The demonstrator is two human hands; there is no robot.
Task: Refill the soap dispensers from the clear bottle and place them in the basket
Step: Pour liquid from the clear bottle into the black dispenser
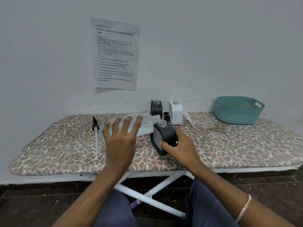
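1. Head view: the left hand (120, 141) gripped the tilted clear bottle (146, 119), fingers wrapped over it, its neck close to the near black dispenser (165, 134)'s open mouth.
2. The right hand (180, 149) held that dispenser on the ironing board (229, 145), fingers curled round it.
3. Behind that dispenser stood a second black dispenser (156, 108) and a white dispenser (176, 113); the basket (236, 116) sat well to its right.

1. Your head camera looks forward and down, close over the leopard-print ironing board (229, 145), facing the wall (213, 46).
2. The taped task sheet (115, 53) sits at 12 o'clock, the teal basket (237, 115) at 2 o'clock.
3. Your left hand (121, 141) and right hand (180, 149) meet near centre, arms entering from 6 o'clock; the wide lens bows the board's edges.
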